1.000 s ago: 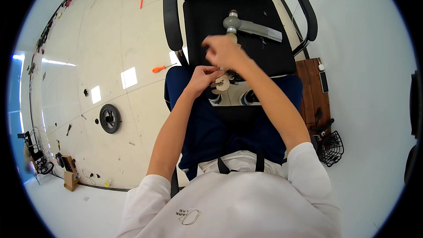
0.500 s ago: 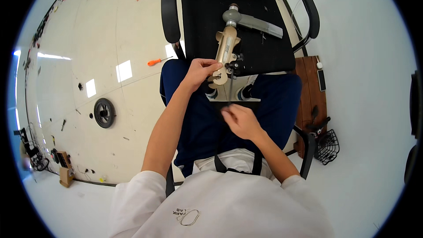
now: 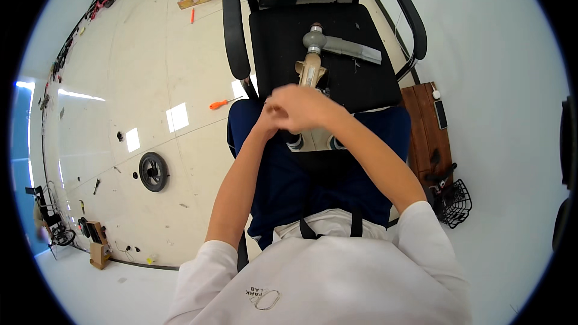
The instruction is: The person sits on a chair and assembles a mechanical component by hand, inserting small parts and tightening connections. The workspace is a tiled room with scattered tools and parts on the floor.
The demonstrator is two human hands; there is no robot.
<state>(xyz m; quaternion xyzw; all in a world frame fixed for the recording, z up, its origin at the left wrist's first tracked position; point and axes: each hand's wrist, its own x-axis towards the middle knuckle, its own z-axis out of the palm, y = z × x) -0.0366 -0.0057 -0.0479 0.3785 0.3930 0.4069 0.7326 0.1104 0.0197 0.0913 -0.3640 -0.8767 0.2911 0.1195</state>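
A beige and grey jointed part [image 3: 313, 69] lies on the seat of a black office chair [image 3: 361, 84], and its wide near end [image 3: 316, 140] rests at my blue-trousered knees. My right hand [image 3: 304, 107] is curled just above that near end. It lies over my left hand [image 3: 267, 121], which is mostly hidden under it. Both hands press together, and the frame does not show whether anything sits between the fingers. A grey tube [image 3: 355, 49] sticks out to the right from the part's far joint.
An orange-handled screwdriver [image 3: 224, 104] and a black wheel [image 3: 153, 171] lie on the pale floor to my left. A wooden board [image 3: 428, 138] and a black wire basket [image 3: 453, 203] sit to my right. The chair armrests [image 3: 233, 24] flank the seat.
My right hand went from the part back toward my lap, then forward again onto my left hand. My left hand slid a little nearer along the part.
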